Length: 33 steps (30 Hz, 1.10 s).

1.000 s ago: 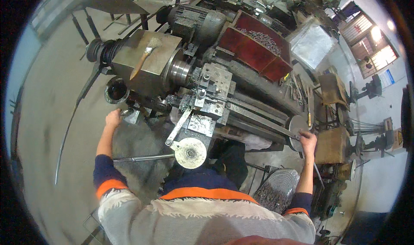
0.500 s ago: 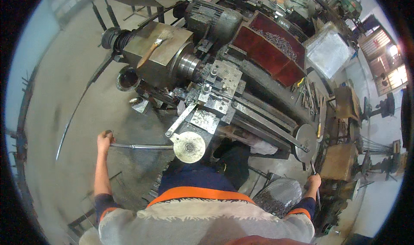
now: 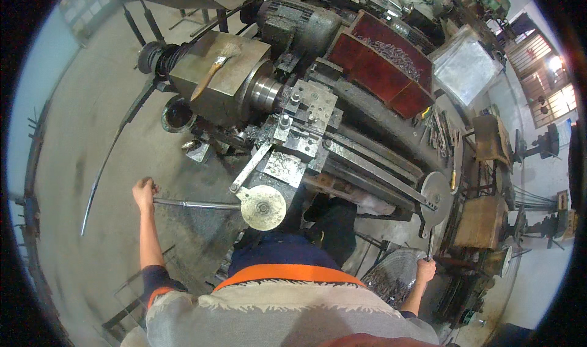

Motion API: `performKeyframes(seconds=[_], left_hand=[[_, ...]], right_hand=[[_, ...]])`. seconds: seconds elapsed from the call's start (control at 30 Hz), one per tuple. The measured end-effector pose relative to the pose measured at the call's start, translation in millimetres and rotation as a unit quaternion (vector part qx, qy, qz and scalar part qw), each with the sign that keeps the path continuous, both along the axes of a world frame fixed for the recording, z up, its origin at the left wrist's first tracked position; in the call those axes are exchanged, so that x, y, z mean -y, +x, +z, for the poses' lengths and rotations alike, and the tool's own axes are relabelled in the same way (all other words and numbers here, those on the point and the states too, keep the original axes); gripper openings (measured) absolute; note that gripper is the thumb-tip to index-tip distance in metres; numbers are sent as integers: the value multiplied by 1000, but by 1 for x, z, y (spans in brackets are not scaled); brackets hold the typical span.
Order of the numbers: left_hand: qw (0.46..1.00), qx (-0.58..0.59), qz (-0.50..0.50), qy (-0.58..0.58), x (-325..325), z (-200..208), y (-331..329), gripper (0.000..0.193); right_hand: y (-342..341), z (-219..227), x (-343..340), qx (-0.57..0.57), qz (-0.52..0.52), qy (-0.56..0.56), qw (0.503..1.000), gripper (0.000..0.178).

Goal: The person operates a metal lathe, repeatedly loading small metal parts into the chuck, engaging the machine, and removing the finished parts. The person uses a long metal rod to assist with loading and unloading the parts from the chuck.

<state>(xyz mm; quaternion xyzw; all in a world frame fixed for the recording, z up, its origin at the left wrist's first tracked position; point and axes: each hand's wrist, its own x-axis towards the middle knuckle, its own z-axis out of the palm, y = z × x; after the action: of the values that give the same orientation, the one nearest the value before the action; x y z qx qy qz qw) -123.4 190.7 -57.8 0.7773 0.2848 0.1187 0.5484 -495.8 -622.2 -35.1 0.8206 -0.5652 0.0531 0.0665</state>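
A lathe-like machine stands before me, its metal slide block (image 3: pixel 302 133) in the middle covered with shavings. My left hand (image 3: pixel 144 194) is closed round the end of a long metal lever (image 3: pixel 195 204), which runs to a pale round disc (image 3: pixel 263 207) at the machine's near side. A flat link bar (image 3: pixel 251 168) joins that disc to the slide. Far to the right, my right hand (image 3: pixel 426 269) grips a second lever (image 3: pixel 431 243), which hangs from a grey round plate (image 3: pixel 435 197). A long flat bar (image 3: pixel 379 171) connects this plate to the slide.
A wooden-handled brush (image 3: pixel 211 77) lies on the headstock (image 3: pixel 189 62). Behind stand a motor (image 3: pixel 299 23) and a red bin (image 3: pixel 379 69) holding many small metal parts. Hand tools (image 3: pixel 437 133) lie at the right; a mesh-like container of dark bits (image 3: pixel 391 276) is beside my right arm.
My right hand has swung its lever left and nearer to me, and the grey plate has turned with it. My left hand keeps its hold, slightly shifted left; the whole view has shifted a little.
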Motion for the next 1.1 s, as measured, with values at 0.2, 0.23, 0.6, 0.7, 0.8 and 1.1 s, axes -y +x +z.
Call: performKeyframes(seconds=[0.2, 0.23, 0.6, 0.7, 0.8, 1.1], left_hand=[[1000, 11, -16, 10, -1, -1, 15, 21], [1000, 6, -15, 17, 2, 2, 15, 21], [999, 45, 13, -15, -2, -2, 8, 24], [994, 63, 68, -50, 6, -1, -8, 21], [982, 65, 144, -107, 34, 4, -13, 17], [982, 91, 100, -134, 91, -11, 116, 14]], right_hand=[[5, 0, -9, 32, -28, 5, 999, 25], [4, -1, -8, 27, -35, -2, 999, 26], [4, -7, 0, 32, -28, -68, 997, 34], [-6, -7, 55, -28, -69, -29, 997, 34], [-20, -15, 100, -37, -24, -39, 998, 30], [-9, -6, 124, -41, 96, -35, 994, 27]])
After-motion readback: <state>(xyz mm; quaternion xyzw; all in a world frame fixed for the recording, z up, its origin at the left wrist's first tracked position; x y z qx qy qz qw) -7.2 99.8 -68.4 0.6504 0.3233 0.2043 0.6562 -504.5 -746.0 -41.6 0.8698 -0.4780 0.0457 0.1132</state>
